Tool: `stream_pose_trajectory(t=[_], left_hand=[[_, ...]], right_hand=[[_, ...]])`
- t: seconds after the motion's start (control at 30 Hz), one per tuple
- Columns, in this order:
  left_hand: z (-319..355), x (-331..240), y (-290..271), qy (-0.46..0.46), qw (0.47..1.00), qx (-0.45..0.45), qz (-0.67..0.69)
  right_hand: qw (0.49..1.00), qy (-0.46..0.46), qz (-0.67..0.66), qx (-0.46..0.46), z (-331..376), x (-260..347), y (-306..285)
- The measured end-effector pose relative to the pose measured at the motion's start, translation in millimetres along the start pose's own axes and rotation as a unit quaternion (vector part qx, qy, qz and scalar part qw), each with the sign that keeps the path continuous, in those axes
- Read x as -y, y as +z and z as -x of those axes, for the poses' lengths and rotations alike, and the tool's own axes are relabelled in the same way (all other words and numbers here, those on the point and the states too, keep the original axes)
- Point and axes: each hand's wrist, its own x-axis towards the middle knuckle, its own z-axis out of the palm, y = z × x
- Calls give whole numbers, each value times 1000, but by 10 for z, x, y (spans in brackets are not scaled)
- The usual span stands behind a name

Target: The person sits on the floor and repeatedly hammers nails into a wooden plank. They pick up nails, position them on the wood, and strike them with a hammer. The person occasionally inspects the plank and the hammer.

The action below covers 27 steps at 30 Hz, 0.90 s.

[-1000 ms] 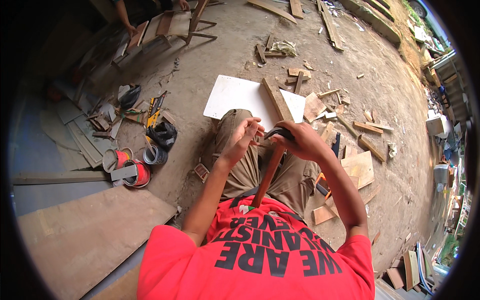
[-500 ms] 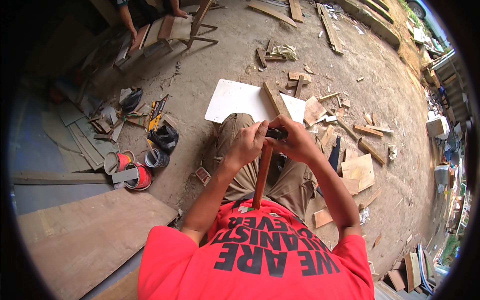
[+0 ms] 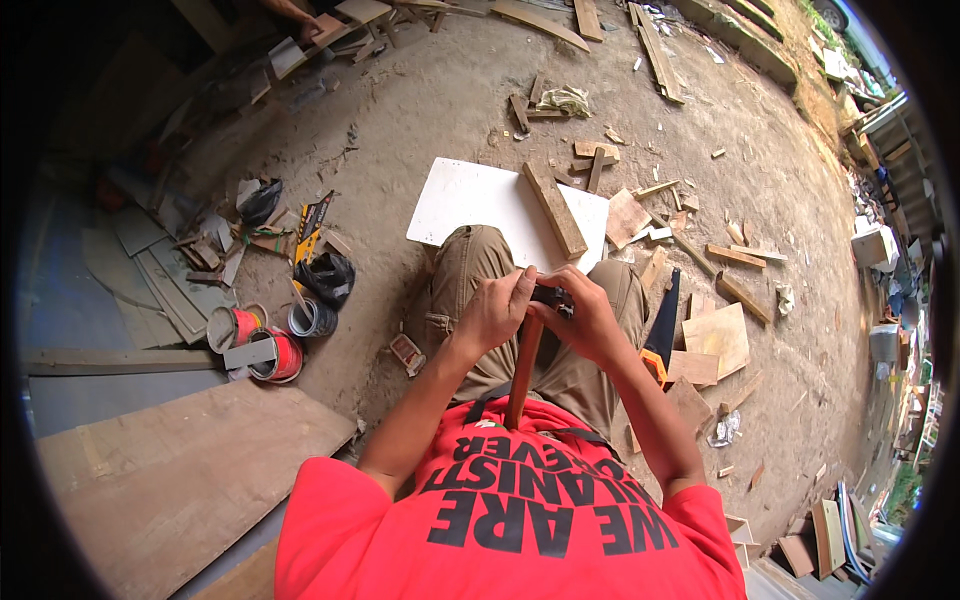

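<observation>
Between my knees I hold a hammer [image 3: 525, 365] with a reddish-brown wooden handle that runs back against my red shirt. Its dark head is mostly covered by my fingers. My left hand [image 3: 497, 312] is closed at the left end of the head, thumb up against it. Around the right end curl the fingers of my right hand [image 3: 590, 318]. Past my knees a white board [image 3: 465, 200] lies on the ground, with a short wooden block [image 3: 555, 210] resting across it, apart from both hands.
A handsaw [image 3: 662, 325] and plywood offcuts [image 3: 717, 340] lie right of my leg. Left are paint cans [image 3: 275, 357], a black plastic bag [image 3: 326, 279], a yellow-and-black saw [image 3: 312, 228] and a large wooden panel [image 3: 190, 470]. Another person's hand [image 3: 298, 12] shows at the far left.
Both my hands have come slightly nearer my body with the hammer, uncovering the block's near end. My right knee has shifted outward. The other person's arms and wooden pieces have moved, partly leaving view.
</observation>
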Motion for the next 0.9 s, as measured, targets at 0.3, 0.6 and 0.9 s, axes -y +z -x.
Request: stream_pose_trajectory(t=[0.3, 0.6, 0.9], left_hand=[[-71, 5, -58, -8, 999, 12, 50], [-184, -18, -217, -26, 999, 26, 4], [-209, -82, -377, -21, 998, 53, 14]], right_hand=[[997, 47, -50, 39, -12, -11, -30], [947, 131, -275, -102, 150, -46, 406], [905, 208, -368, -32, 350, 24, 629]])
